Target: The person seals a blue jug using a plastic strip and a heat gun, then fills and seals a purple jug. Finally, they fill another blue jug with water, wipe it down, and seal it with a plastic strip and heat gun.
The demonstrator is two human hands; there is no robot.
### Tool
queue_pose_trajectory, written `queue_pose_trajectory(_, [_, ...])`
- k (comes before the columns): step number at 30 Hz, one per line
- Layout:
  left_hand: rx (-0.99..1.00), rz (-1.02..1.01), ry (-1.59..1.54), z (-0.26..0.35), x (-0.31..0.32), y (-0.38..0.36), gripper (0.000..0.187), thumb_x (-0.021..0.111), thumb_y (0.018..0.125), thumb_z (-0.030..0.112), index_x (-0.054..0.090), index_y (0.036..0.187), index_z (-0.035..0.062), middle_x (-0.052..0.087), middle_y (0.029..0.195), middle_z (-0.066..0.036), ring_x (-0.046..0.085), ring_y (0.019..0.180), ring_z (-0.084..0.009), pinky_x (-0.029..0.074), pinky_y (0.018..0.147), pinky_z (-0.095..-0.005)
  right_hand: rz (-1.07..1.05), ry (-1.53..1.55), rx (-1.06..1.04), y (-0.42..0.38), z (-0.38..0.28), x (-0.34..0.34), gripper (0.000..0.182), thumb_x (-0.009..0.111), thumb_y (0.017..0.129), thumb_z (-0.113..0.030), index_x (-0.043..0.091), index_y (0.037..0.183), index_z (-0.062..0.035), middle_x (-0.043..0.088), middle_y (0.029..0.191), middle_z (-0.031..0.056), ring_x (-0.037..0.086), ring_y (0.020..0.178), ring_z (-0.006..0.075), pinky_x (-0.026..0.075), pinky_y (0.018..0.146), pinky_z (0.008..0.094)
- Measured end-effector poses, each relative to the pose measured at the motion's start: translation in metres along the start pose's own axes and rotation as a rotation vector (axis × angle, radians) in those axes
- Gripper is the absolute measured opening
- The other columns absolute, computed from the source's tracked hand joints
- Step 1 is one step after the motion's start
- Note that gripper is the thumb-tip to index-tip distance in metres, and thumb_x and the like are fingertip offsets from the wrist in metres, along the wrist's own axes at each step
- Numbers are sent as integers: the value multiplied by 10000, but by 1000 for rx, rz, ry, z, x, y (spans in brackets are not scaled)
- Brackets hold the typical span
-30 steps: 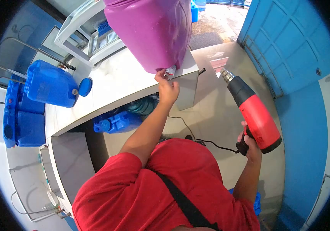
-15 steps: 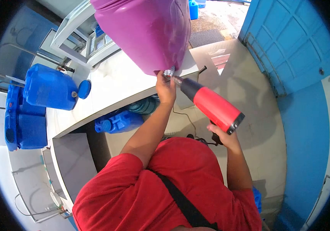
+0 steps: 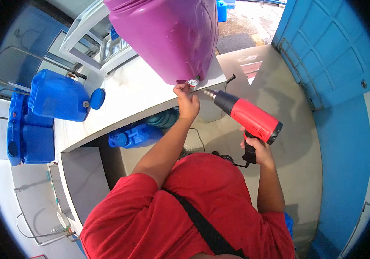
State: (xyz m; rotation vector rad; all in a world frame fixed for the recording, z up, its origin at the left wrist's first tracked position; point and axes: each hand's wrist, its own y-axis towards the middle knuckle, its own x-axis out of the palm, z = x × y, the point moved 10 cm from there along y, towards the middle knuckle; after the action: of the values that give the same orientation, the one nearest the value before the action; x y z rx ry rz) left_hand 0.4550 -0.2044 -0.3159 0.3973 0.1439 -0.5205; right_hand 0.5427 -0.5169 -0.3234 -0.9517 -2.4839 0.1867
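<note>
A large purple water container (image 3: 167, 39) stands on the white counter, with a small spout wrapped in a printed seal (image 3: 193, 82) low at its front. My left hand (image 3: 187, 102) is just under that spout, fingers curled closed; what they hold, if anything, is hidden. In my right hand (image 3: 259, 149) is a red and black heat gun (image 3: 254, 116), gripped by its black handle. Its metal nozzle points up and left towards the spout, a short gap away from it.
Blue jugs (image 3: 60, 95) stand at the counter's left, beside a round blue lid (image 3: 97, 99). Beneath the white counter (image 3: 120, 103) lie another blue jug (image 3: 135, 136) and a clear bottle. The heat gun's cord hangs near my belly. A blue door (image 3: 323, 52) is at right.
The heat gun has drawn back to the right, widening the gap between nozzle and spout. My left hand's fingers have curled in and come slightly lower, uncovering more of the spout seal.
</note>
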Motion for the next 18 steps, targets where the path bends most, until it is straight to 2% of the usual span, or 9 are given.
queue_pose_trajectory(5, [97,-31,-24,14,8,0,548,466,794,-163,238,1238,62,464,1328,-230,542,1245,-345,433,1017,-370,2,50,-67,7,2,13,470,624,778,-121,602,1231,2,637,1140,121,643,732,190,546,652,341])
queue_pose_trajectory(7, [-542,164,-667,-3,12,-14,525,426,874,-156,218,1283,100,426,1395,-205,527,1256,-322,383,1084,-393,1,74,-73,8,-3,17,488,625,783,-125,586,1252,3,634,1159,132,642,727,193,545,649,345])
queue_pose_trajectory(8, [-538,163,-669,4,9,-12,525,426,874,-156,218,1283,100,426,1395,-205,527,1256,-322,383,1084,-393,-1,95,-78,8,-6,20,506,627,787,-129,570,1272,4,632,1178,143,641,723,197,544,646,349])
queue_pose_trajectory(10, [-830,247,-1064,-1,14,-19,519,445,940,-98,197,1334,130,427,1421,-183,538,1240,-293,384,1073,-398,-5,129,-126,6,-14,20,527,629,792,-133,549,1294,6,625,1212,158,641,721,202,545,643,352])
queue_pose_trajectory(11, [-812,245,-1074,-9,6,-18,519,445,940,-98,197,1334,130,427,1421,-183,538,1240,-293,384,1073,-398,-8,165,-162,4,-20,18,549,631,796,-136,529,1316,9,618,1247,173,642,719,207,545,639,355])
queue_pose_trajectory(12, [-843,154,-1062,-27,6,-21,527,474,940,-71,207,1350,128,432,1426,-175,539,1237,-289,394,1047,-397,-52,240,-159,-1,-31,21,478,656,801,-82,547,1262,-21,619,1006,76,657,764,210,562,662,366])
queue_pose_trajectory(15, [-849,72,-818,-16,-30,-37,469,587,937,29,328,1316,125,534,1321,-137,572,1187,-262,425,959,-369,-188,140,-150,-24,-34,0,462,726,799,-155,556,1201,-3,649,959,101,686,828,237,581,725,378])
queue_pose_trajectory(17, [-857,86,-633,-4,-70,-44,437,509,993,91,358,1403,82,552,1376,-126,557,1222,-254,437,967,-370,-319,35,-78,-39,-37,6,500,746,804,-197,561,1213,25,673,975,131,688,835,235,573,732,364])
queue_pose_trajectory(18, [-837,148,-636,-11,-96,-46,386,523,990,99,391,1353,95,586,1297,-105,581,1142,-230,458,901,-345,-391,-13,-97,-45,-42,17,528,764,800,-224,565,1217,32,679,993,146,689,840,235,575,746,368])
